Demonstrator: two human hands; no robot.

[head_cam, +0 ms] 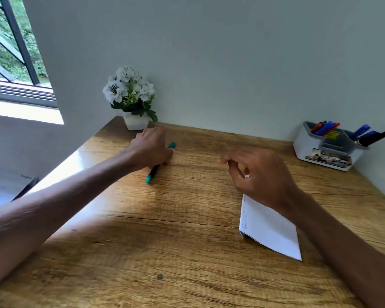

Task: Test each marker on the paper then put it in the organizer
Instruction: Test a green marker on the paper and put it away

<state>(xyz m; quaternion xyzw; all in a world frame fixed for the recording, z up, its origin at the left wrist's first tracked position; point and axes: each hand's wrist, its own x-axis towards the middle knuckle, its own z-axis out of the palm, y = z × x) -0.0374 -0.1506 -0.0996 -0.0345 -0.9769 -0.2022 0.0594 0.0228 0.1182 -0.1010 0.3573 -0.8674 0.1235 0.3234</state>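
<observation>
At the far left, a dark-framed window showed green foliage outside. At the back edge of the brown wood-grain counter, a small white square pot of white artificial flowers stood against the pale wall.

Just in front of that pot, your left hand lay knuckles-up over the middle of a black marker with green ends. The marker lay slanted on the counter, one green end showing past your fingers and the other pointing back toward you. Your fingers were bent down onto it, but the back of your hand hid them, so I cannot tell whether they had closed round the barrel or only rested on it.

To the right, your right hand hovered above the counter. It held nothing, its fingers loosely curled and its thumb near the forefinger. Its wrist covered the far corner of the white sheet of paper, which lay flat with faint scribbles along its left edge.

At the far right, against the wall, sat the white and grey plastic organizer. Red and blue markers leaned in its rear compartment. Blue and black markers leaned out of its right one.
</observation>
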